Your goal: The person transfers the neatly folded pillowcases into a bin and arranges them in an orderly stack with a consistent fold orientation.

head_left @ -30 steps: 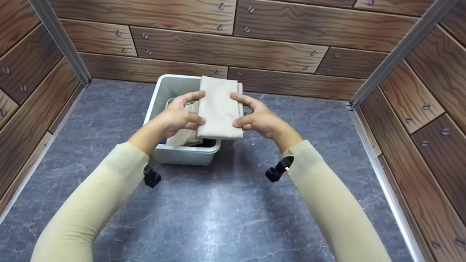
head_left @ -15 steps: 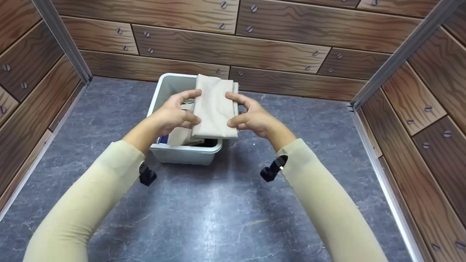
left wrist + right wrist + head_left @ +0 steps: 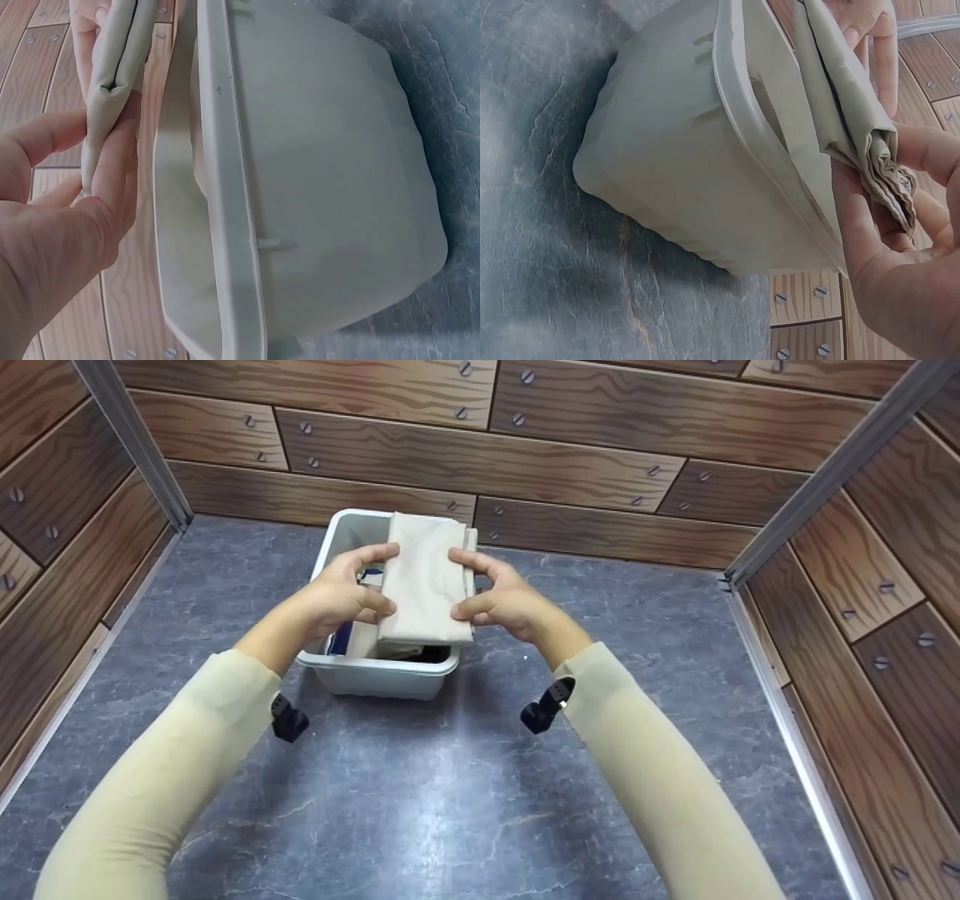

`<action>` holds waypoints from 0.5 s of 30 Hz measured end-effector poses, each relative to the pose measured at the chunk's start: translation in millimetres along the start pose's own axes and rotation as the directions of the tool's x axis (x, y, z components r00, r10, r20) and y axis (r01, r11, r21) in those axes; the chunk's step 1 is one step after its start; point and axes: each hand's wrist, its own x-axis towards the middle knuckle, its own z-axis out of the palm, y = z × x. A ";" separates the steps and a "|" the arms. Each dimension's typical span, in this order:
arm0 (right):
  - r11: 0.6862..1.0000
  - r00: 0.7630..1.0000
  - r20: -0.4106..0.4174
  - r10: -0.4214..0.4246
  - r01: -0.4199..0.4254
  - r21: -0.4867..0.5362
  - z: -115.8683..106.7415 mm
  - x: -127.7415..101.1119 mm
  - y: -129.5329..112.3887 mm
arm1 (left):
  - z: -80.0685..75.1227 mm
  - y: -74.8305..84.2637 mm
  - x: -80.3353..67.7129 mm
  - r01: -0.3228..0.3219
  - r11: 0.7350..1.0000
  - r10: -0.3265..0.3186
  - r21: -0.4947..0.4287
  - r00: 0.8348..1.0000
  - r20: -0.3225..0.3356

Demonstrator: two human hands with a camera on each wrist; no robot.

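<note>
A folded beige cloth (image 3: 426, 577) is held flat above the bin by both hands. My left hand (image 3: 337, 594) pinches its left edge, thumb on top and other fingers underneath. On the opposite edge, my right hand (image 3: 514, 598) grips it the same way. In the right wrist view, several layers show at the end of the folded cloth (image 3: 855, 97). The light grey plastic bin (image 3: 382, 679) stands below, partly covered by the cloth. Inside the bin lie another beige cloth (image 3: 362, 639) and something dark blue (image 3: 340, 639), mostly hidden.
The bin stands on a dark grey marbled floor (image 3: 420, 795). A wood-patterned wall (image 3: 420, 465) rises close behind it, with similar walls left and right joined by metal posts (image 3: 817, 472). A small black wrist camera (image 3: 546, 706) hangs at each sleeve cuff.
Both hands have moved left with the folded cloth, bringing it further over the bin. Their grip looks the same. More of the dark blue item in the bin shows now.
</note>
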 end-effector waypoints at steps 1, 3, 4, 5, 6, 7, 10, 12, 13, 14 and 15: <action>1.000 1.000 0.002 0.000 0.000 0.000 1.5 0.8 0.4 | -1.4 -0.2 -0.8 0.002 1.000 -0.002 0.000 1.000 -0.001; 1.000 1.000 0.002 0.001 -0.001 -0.005 4.2 1.9 0.8 | -3.6 -0.5 -2.0 0.008 1.000 -0.008 0.002 1.000 -0.002; 1.000 1.000 0.000 0.002 -0.002 -0.008 5.2 2.4 1.0 | -4.5 -0.6 -2.3 0.009 1.000 -0.009 0.007 1.000 -0.002; 1.000 1.000 -0.001 0.002 -0.002 -0.011 6.1 2.8 1.1 | -5.1 -0.7 -2.4 0.009 1.000 -0.009 0.013 1.000 -0.001; 1.000 1.000 -0.002 0.001 -0.001 -0.017 6.9 3.4 1.3 | -5.7 -0.8 -2.4 0.010 1.000 -0.010 0.018 1.000 0.000; 1.000 1.000 -0.003 0.000 0.000 -0.022 7.6 3.8 1.5 | -6.2 -0.9 -2.2 0.011 1.000 -0.011 0.024 1.000 0.001; 0.999 1.000 -0.009 -0.005 0.005 -0.042 9.4 4.8 1.7 | -7.0 -1.4 -1.3 0.013 0.999 -0.014 0.046 1.000 0.006; 0.999 1.000 -0.007 -0.005 0.004 -0.050 11.4 5.7 1.9 | -7.8 -1.9 -1.3 0.022 0.997 -0.022 0.069 1.000 0.000; 0.999 1.000 -0.006 -0.004 0.004 -0.054 12.4 6.2 1.9 | -8.3 -2.2 -1.3 0.025 0.996 -0.024 0.081 1.000 -0.003; 0.998 1.000 -0.004 -0.004 0.004 -0.056 13.6 6.7 1.8 | -8.9 -2.4 -1.4 0.027 0.995 -0.027 0.092 1.000 -0.006; 0.998 1.000 -0.002 -0.004 0.003 -0.055 14.8 7.4 1.7 | -9.7 -2.5 -1.7 0.028 0.994 -0.027 0.104 1.000 -0.009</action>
